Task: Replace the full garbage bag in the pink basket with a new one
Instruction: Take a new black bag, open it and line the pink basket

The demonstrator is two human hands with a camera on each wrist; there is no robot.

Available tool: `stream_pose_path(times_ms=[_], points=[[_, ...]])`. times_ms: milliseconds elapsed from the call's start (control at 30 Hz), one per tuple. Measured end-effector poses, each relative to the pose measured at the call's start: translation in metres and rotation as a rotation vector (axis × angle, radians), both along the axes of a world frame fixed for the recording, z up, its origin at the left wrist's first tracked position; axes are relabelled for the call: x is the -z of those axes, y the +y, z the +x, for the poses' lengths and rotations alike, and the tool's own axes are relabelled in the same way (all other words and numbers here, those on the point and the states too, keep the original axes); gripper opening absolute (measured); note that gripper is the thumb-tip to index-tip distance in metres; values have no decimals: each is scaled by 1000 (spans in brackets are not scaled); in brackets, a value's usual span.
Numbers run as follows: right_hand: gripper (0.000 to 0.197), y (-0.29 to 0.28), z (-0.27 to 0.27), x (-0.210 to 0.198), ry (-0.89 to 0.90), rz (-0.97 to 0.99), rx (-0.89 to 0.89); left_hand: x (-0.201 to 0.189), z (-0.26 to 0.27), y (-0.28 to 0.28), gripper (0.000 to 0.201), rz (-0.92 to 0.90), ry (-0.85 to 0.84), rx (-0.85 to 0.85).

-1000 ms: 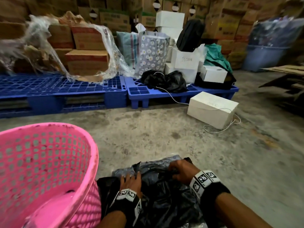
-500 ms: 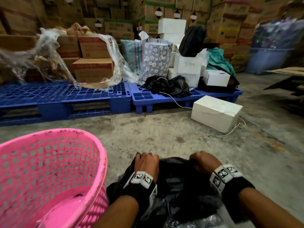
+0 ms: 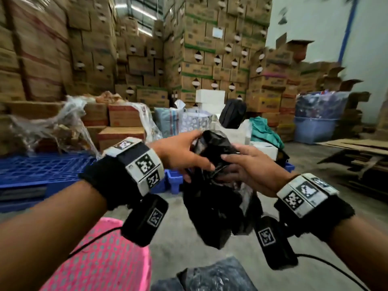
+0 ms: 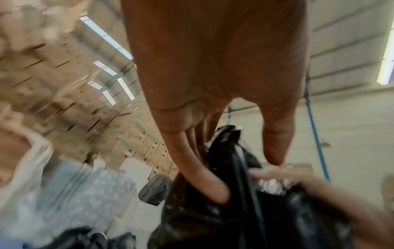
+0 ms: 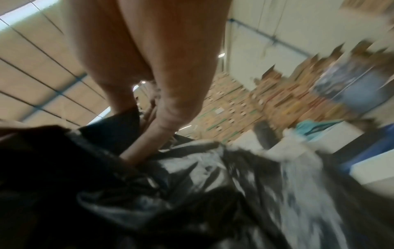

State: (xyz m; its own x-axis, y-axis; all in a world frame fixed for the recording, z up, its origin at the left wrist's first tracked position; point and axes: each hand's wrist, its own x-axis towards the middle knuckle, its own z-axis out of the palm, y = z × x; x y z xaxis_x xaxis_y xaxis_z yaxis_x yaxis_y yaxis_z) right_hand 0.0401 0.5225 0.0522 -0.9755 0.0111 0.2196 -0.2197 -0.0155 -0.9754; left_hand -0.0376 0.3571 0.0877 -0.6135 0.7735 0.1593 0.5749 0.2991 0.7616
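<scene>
A crumpled black garbage bag is held up at chest height between the left hand and the right hand, fingers curled into its folds. The pink basket is seen below left, another dark bag on the floor, and stacked cardboard boxes behind.

Daylit warehouse; wrist views motion-blurred; head view edges smeared.

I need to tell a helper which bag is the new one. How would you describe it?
Above the pink perforated basket, both hands hold up a crumpled black plastic bag. Unlike the bulging dark bag on the floor, it hangs limp.
</scene>
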Motion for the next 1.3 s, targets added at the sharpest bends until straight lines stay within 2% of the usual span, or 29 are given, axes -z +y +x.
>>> stream_pose_path(times_ms=[67,133,200,267,300,367,400,467,500,567,633,700,767,833,867,900,967,1033,1100,1133,1233,1300], points=[[27,-27,-6,-7,3,48,-94,9,-5,-31,41,13,119,26],[29,-51,-11,-11,67,348,1,17,-13,-65,29,146,249,-81],[54,-65,-20,-12,189,714,166,21,-19,-100,23,279,445,-253],[78,-85,-34,-10,236,945,145,24,-13,-130,19,375,569,-315],[77,-96,-41,-7,251,1008,111,27,-8,-142,18,384,588,-292],[39,-122,-62,1,406,1095,122,33,1,-166,21,281,484,-187],[25,-134,-71,4,505,1085,133,35,3,-177,25,191,346,-102],[26,-161,-87,12,676,1007,120,33,0,-205,39,-20,49,-19],[24,-176,-94,18,719,987,106,31,-4,-223,48,-50,-45,-53],[17,-198,-94,29,816,1022,108,22,-11,-247,54,111,-125,-221],[6,-217,-89,44,917,1106,102,19,-24,-271,57,292,-130,-456],[19,-234,-80,59,1019,1119,91,30,-37,-287,65,270,-162,-564],[34,-247,-73,70,1088,1141,24,56,-43,-291,71,179,-337,-505],[33,-257,-69,83,1054,1280,-124,84,-44,-284,54,168,-456,-456],[24,-256,-69,88,986,1344,-212,95,-47,-281,42,175,-437,-478],[10,-252,-71,90,893,1369,-288,102,-51,-279,33,176,-373,-522],[23,-238,-72,87,651,1205,-367,108,-58,-281,35,148,-178,-641],[26,-225,-69,78,525,982,-268,106,-55,-282,46,78,2,-729],[24,-219,-67,62,525,833,-56,105,-46,-280,49,37,136,-758],[35,-219,-66,55,540,788,52,106,-41,-277,49,18,162,-744],[73,-228,-68,38,519,808,193,112,-31,-268,58,-44,160,-667],[79,-231,-75,38,392,836,181,115,-23,-265,64,-84,168,-647]])
